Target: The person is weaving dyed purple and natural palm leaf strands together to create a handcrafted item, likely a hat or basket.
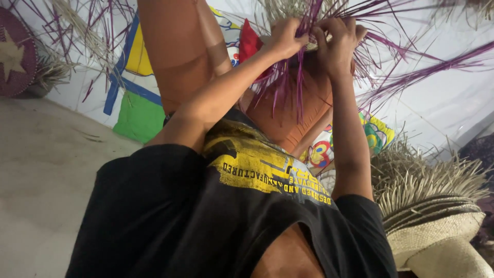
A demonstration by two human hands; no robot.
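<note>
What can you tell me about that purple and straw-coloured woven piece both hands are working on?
The woven piece of purple and pale straw strips looks unfinished: a small plaited patch with many long loose strands fanning out in every direction, some hanging over the orange-clad knee beneath it. The strips look like thin, flat dried fibre. The left hand and right hand meet on it, fingers closed around strands near the woven middle.

A pale concrete floor (36,170) carries a colourful printed mat (136,110) and woven straw hats (437,226).
</note>
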